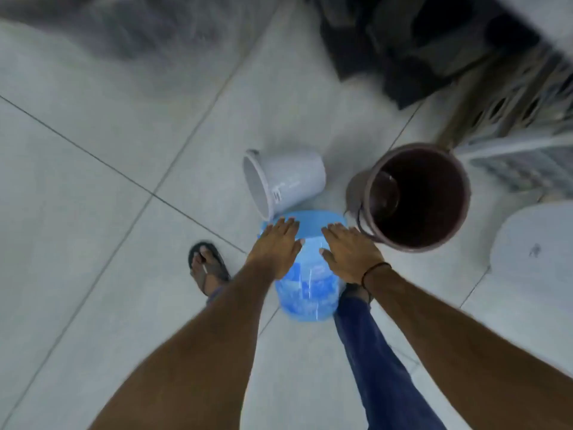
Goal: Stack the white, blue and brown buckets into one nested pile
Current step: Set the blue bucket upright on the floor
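Here the brown bucket (pixel 415 197) stands upright on the floor (pixel 93 212), mouth open, just right of the hands — the largest, so likely the base of the pile. The blue bucket (pixel 305 274) lies tipped between both hands, rim away from the person, base toward the feet. The left hand (pixel 274 248) and right hand (pixel 350 254) press flat on its sides, fingers spread, clamping it between them. The white bucket (pixel 285 183) lies on its side beyond, mouth facing left. Blur hides the handles — and the dark clutter behind
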